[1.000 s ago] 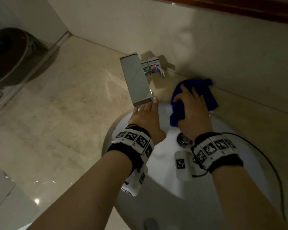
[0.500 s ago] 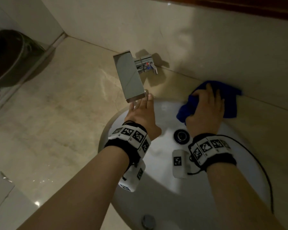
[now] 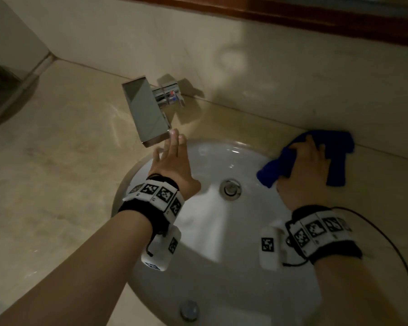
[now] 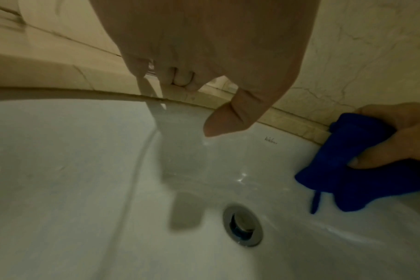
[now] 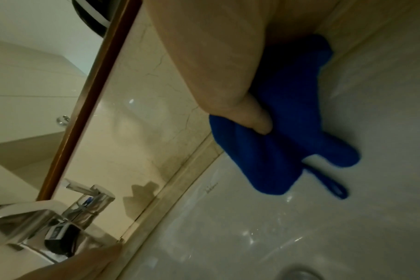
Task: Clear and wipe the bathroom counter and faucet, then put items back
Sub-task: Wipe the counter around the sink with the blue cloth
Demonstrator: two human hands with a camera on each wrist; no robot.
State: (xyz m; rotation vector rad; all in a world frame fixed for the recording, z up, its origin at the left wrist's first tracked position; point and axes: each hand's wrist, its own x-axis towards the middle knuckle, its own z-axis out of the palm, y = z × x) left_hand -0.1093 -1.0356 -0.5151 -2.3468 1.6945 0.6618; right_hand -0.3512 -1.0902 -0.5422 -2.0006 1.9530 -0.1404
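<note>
Fingers of left hand (image 3: 172, 165) straight, tips touching faucet (image 3: 146, 111) spout end, likely steadying it; right hand (image 3: 304, 170) grips bunched cloth (image 3: 337, 158), pressing it on surface (image 3: 57, 172) at basin (image 3: 210, 243) rim, by the wall, apparently wiping. Small mark on basin, unreadable.

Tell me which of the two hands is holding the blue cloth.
The right hand, pressing the blue cloth on the counter beside the sink. The left hand holds nothing, fingers straight at the faucet tip.

Blue cloth (image 3: 337, 158), white basin (image 3: 222, 267), beige marbled counter (image 3: 57, 172), black-and-white checker-patterned wristbands (image 3: 156, 196), silver faucet (image 3: 146, 111).
</note>
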